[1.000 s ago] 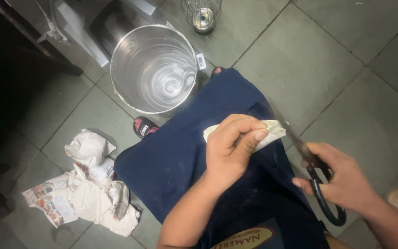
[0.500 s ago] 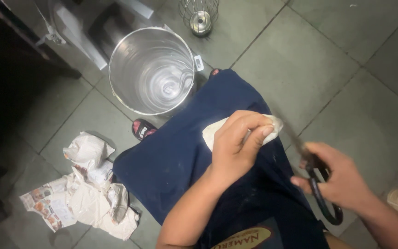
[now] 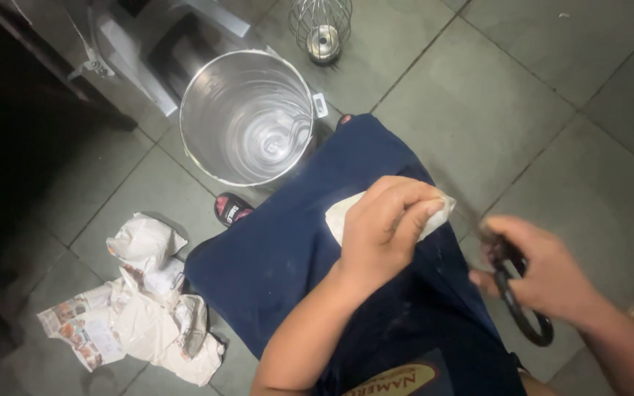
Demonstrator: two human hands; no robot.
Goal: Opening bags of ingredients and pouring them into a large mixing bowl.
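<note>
My left hand (image 3: pixel 387 224) grips a small whitish packet (image 3: pixel 340 218) and holds it over my dark blue apron (image 3: pixel 280 257). My right hand (image 3: pixel 544 275) is closed around the black handles of a pair of scissors (image 3: pixel 519 312), a short way to the right of the packet. The scissor blades are blurred and mostly hidden by my fingers. A tall shiny metal bucket (image 3: pixel 247 117) stands on the floor just beyond the apron, with its inside bare.
Crumpled white and printed paper wrappers (image 3: pixel 137 304) lie on the grey floor tiles at the left. A wire whisk attachment (image 3: pixel 322 26) stands at the top. A dark shoe tip (image 3: pixel 232 209) shows below the bucket. Metal machine parts (image 3: pixel 133 51) sit at top left.
My right hand with the scissors has drifted slightly down and right, away from the packet. My left hand keeps its grip on the packet.
</note>
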